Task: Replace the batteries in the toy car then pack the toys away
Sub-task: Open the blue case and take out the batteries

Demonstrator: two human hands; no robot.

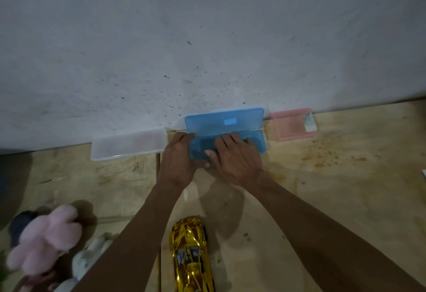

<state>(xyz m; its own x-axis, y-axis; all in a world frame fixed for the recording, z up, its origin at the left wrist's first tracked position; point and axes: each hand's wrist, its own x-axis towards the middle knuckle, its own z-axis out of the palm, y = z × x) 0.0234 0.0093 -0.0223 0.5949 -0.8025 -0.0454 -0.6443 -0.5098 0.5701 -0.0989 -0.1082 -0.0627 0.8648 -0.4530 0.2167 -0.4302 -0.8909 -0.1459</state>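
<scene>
Gold toy car (190, 254) lies on the tabletop (322, 199) at the near edge of view, nose pointing toward the wall (207, 38), between the 2 forearms. No hand touches it.

Beyond the car, against the wall: blue case (224, 122), lid raised and leaning back on the wall, base flat on the tabletop. Both hands are on the base. Left hand (178, 160) grips the base's left end, fingers curled over the far corner, thumb along the near edge. Right hand (232, 160) lies across the middle of the base, fingers spread and reaching inside; cannot tell whether it holds anything. Contents of the case are hidden by the hands.

Left of the blue case: clear case (129, 145), closed, flat, just beside it. Right of the blue case: pink case (291, 124), also at the wall, a pale item at its right end.

Left of the car, near corner: pink plush toy (43, 238), with a white plush toy (90, 259) beside it, blurred.
</scene>
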